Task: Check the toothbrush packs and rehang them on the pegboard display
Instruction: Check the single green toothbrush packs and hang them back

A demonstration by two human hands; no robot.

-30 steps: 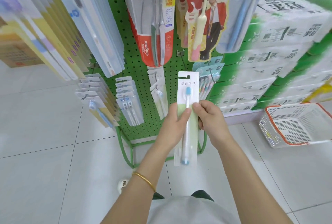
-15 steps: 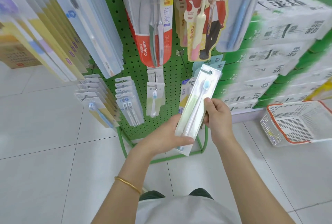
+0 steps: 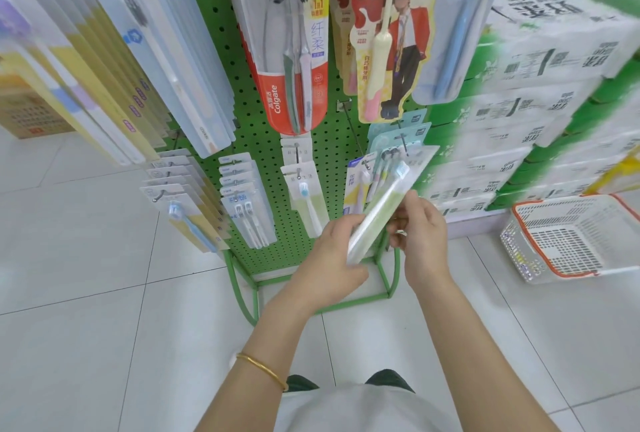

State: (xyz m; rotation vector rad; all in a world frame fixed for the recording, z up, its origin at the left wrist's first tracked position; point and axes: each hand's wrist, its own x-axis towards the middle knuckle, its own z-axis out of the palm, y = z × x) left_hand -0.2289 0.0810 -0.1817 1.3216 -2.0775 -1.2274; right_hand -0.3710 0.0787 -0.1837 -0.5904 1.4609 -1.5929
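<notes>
I hold a toothbrush pack [image 3: 382,204], clear plastic over a white and pale green card with a blue-headed brush, tilted so its top points up and right. My left hand [image 3: 332,258] grips its lower end. My right hand [image 3: 420,227] grips its right edge near the middle. The pack's top lies against other packs hanging low on the green pegboard [image 3: 332,151]. A matching pack [image 3: 306,199] hangs on a hook just left of my hands. A bare hook [image 3: 349,126] sticks out above the held pack.
Large toothbrush packs hang along the top, among them a red Colgate pack [image 3: 292,50]. Rows of small packs [image 3: 242,199] hang at lower left. Stacked tissue cases [image 3: 540,102] stand at right. A white basket [image 3: 571,237] with an orange rim sits on the tiled floor.
The pack went from upright and facing me to tilted edge-on toward the right. Both hands carried it up and right toward the lower right hooks, uncovering the matching hung pack.
</notes>
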